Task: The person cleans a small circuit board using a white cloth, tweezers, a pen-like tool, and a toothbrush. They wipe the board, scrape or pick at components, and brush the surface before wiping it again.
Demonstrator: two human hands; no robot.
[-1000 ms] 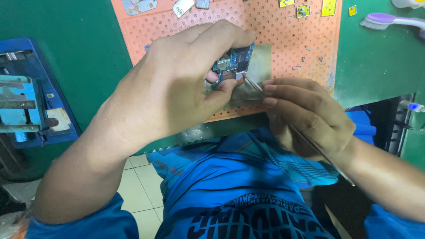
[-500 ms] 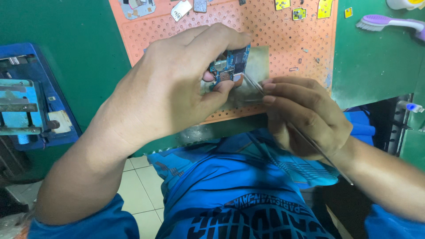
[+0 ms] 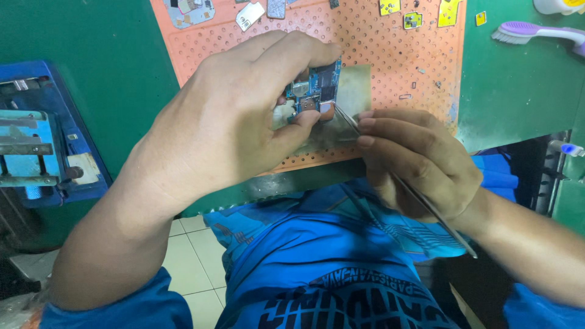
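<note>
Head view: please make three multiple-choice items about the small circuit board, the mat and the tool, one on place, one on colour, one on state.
1. Where is the circuit board?
A. in the left hand
B. flat on the mat
C. in the blue fixture

2. What colour is the perforated mat?
A. grey
B. orange
C. white

3. How is the thin metal tool?
A. lying on the table
B. hanging on a wall
C. held in the right hand, tip at the board

Key: 1 A, fingers wrap it; 2 B, its bare surface shows; 3 C, the tip meets the board's edge.

left hand (image 3: 225,122) grips circuit board (image 3: 317,88) | right hand (image 3: 420,161) pinches tweezers (image 3: 414,189) at it
</note>
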